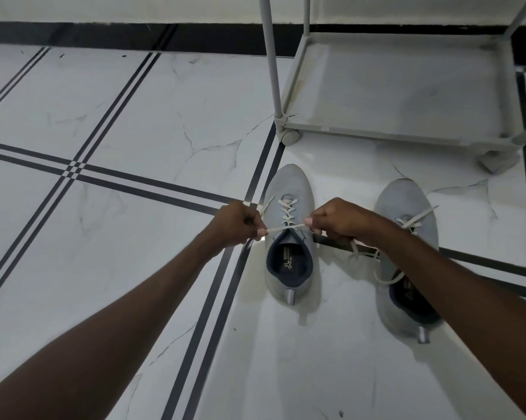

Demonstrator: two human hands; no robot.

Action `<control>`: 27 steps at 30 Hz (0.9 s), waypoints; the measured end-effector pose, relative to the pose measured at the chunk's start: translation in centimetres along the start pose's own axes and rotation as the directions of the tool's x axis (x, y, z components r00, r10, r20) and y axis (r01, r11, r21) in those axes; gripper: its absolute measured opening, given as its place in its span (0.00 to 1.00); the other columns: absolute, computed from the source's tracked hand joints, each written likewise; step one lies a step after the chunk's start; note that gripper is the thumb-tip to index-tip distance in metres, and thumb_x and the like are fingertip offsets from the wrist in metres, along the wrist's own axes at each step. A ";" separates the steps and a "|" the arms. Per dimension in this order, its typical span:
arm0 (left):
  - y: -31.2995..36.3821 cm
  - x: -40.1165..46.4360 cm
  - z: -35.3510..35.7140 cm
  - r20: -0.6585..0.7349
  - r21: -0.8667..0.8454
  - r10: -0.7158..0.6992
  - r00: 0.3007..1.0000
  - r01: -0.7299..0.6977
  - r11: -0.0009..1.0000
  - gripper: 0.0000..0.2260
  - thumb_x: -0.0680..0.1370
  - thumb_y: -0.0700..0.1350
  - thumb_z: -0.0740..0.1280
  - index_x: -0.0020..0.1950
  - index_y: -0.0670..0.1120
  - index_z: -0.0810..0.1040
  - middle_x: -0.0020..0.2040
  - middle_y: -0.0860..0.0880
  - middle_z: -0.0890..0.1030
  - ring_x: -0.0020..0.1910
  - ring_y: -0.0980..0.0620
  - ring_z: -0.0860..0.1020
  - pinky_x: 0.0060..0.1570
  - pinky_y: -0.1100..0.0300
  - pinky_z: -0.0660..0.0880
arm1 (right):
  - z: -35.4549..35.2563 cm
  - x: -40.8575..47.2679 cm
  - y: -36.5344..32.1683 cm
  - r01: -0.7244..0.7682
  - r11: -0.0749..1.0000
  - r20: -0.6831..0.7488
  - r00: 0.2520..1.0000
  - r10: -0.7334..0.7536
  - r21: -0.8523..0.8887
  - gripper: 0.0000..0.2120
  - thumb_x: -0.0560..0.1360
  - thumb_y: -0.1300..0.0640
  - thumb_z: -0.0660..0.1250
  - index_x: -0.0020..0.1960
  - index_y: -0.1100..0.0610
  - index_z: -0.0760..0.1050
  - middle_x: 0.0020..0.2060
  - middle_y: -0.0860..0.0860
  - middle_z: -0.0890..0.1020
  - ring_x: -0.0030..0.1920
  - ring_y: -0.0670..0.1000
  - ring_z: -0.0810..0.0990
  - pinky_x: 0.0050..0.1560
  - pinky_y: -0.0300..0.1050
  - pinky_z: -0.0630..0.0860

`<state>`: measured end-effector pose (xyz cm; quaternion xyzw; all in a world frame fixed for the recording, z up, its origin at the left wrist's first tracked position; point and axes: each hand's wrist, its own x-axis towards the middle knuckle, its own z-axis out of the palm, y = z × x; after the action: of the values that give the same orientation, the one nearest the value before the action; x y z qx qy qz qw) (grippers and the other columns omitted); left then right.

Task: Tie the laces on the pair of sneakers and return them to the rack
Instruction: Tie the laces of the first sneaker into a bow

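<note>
Two grey sneakers with white laces stand on the floor, toes pointing away from me. The left sneaker (pixel 290 189) is between my hands. My left hand (pixel 236 224) grips one lace end on its left side, and my right hand (pixel 339 221) grips the other end on its right. The lace (pixel 289 228) is pulled taut sideways across the top of the tongue. The right sneaker (pixel 407 201) lies partly under my right forearm, its laces (pixel 388 278) loose and trailing over its opening. The grey rack (pixel 376 136) stands just beyond the shoes.
The rack's bottom shelf (pixel 401 83) holds nothing and sits low on small feet, with upright poles at its corners. The floor is white marble tile with dark stripe lines. A black skirting runs along the far wall.
</note>
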<state>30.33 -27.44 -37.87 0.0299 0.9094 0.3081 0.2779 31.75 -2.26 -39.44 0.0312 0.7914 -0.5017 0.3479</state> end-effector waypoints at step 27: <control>1.1 0.6 0.0 0.213 -0.809 0.079 0.974 0.131 0.573 0.07 0.82 0.43 0.64 0.53 0.43 0.80 0.49 0.45 0.84 0.59 0.42 0.80 0.63 0.49 0.75 | 3.8 -0.9 -1.0 0.223 0.840 -0.225 0.967 -0.124 0.495 0.10 0.81 0.62 0.61 0.47 0.54 0.79 0.39 0.53 0.84 0.31 0.49 0.72 0.33 0.42 0.69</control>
<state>29.65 -26.41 -37.51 -0.0803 0.6263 0.6836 0.3660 34.00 -5.55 -39.08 0.0975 0.6560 -0.7197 0.2052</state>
